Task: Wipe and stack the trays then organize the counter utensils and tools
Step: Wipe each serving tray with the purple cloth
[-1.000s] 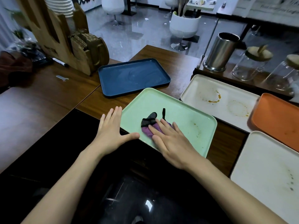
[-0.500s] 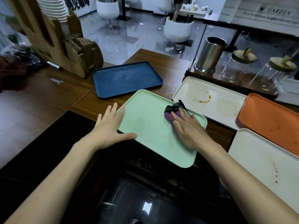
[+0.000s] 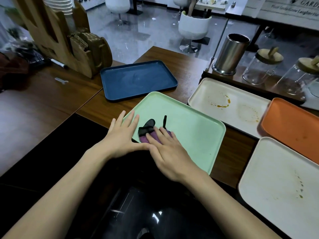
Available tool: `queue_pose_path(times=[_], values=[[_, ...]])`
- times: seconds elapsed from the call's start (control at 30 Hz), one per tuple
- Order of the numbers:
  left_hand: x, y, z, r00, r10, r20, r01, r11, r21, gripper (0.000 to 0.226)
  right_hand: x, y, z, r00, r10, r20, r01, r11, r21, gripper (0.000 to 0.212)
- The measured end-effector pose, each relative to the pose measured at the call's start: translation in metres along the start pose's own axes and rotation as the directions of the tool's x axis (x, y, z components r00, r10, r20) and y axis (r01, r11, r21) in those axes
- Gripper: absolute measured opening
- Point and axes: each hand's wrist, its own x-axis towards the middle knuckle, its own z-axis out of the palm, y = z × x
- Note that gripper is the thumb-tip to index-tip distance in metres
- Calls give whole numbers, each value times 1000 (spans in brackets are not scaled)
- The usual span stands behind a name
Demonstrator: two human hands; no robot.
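Note:
A mint green tray [image 3: 189, 125] lies at an angle on the wooden counter in front of me. My right hand [image 3: 170, 152] presses a purple and black cloth [image 3: 148, 131] flat against the tray's near left part, fingers straight. My left hand [image 3: 123, 135] lies flat with spread fingers on the tray's left edge, thumb touching my right hand. A dark blue tray [image 3: 138, 80] sits behind the green one. To the right lie a stained cream tray [image 3: 229, 102], an orange tray [image 3: 293, 121] and a white tray [image 3: 279, 183] with small stains.
A wooden holder [image 3: 72, 38] with coasters and stacked cups stands at the back left, with a marker [image 3: 58, 63] and a small wrench [image 3: 61, 81] near it. A steel canister [image 3: 230, 54] and two lidded glass jars [image 3: 262, 66] stand at the back right. A black glossy surface [image 3: 120, 204] lies below my arms.
My right hand slid the cloth from the tray's far right corner back to its near left part, beside my left hand. The left hand stayed on the tray's edge.

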Motion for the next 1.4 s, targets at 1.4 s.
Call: queue_pose_path(times=[1.4], values=[[-4, 1, 3, 996, -68, -53, 74, 990, 121, 144, -58, 20, -16, 952, 306, -9, -306, 950, -62, 91]])
